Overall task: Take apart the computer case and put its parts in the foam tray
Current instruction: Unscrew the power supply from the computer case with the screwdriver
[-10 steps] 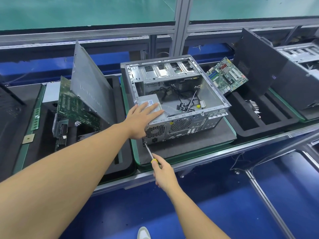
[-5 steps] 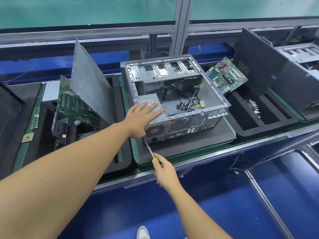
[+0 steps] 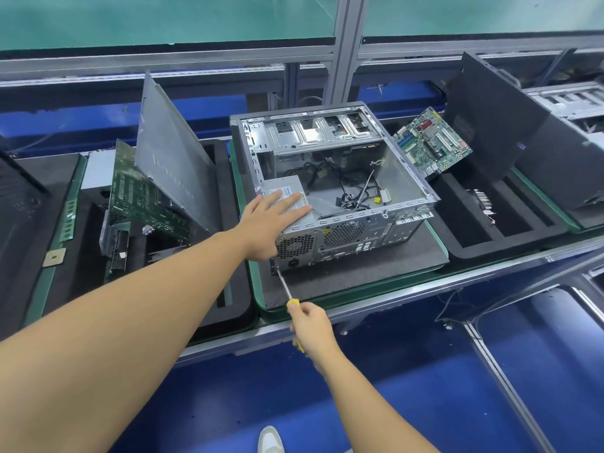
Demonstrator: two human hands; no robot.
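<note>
An open grey computer case (image 3: 405, 178) lies on its side on a dark foam pad (image 3: 376, 266), rear panel toward me. My left hand (image 3: 268, 220) lies flat with straight fingers on the silver power supply (image 3: 295, 204) in the case's near left corner. My right hand (image 3: 310, 328) grips the yellow handle of a screwdriver (image 3: 285, 286). Its tip touches the lower left corner of the rear panel. Loose black cables (image 3: 349, 191) lie inside the case. A black foam tray (image 3: 228, 299) on the left holds a green motherboard (image 3: 143, 204) and a leaning grey side panel (image 3: 170, 158).
To the right, another black foam tray (image 3: 483, 243) holds a tilted green motherboard (image 3: 431, 142) and a black side panel (image 3: 496, 125). Another case (image 3: 575, 106) stands at the far right. A metal rail (image 3: 408, 295) edges the bench in front. Blue floor lies below.
The right hand has shifted slightly on the screwdriver while its tip stays at the rear panel's corner. The left hand has not moved.
</note>
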